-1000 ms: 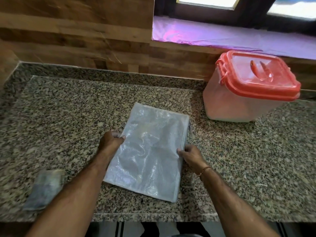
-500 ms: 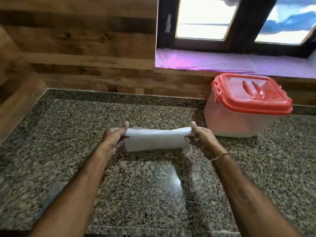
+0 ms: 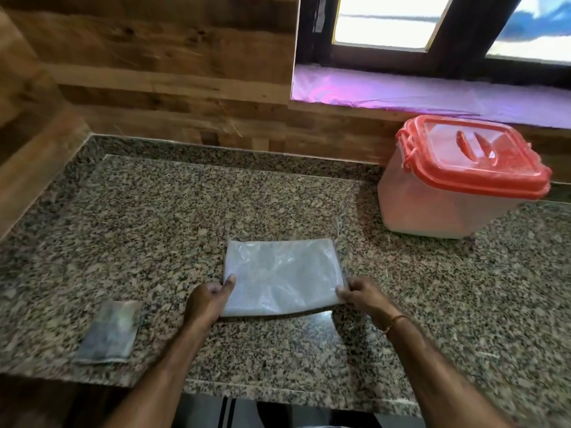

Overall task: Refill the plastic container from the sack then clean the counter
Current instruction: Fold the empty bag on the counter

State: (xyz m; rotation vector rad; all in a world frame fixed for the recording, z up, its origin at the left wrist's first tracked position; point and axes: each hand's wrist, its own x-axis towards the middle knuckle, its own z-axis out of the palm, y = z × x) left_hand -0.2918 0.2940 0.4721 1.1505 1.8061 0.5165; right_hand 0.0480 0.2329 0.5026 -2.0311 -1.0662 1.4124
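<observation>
On counter (image 3: 154, 217): one container (image 3: 457, 193), one folded sack (image 3: 282, 276) pinched by left hand (image 3: 205, 299), right hand (image 3: 363, 293).

The sack (image 3: 282, 274) is a white, woven, slightly glossy plastic bag, empty and folded into a flat rectangle that lies on the speckled granite counter (image 3: 154, 217) near its front edge. The plastic container (image 3: 457, 183) is a translucent tub with a red clip-on lid (image 3: 475, 156) shut on top, standing upright at the counter's back right, well apart from the sack.
</observation>
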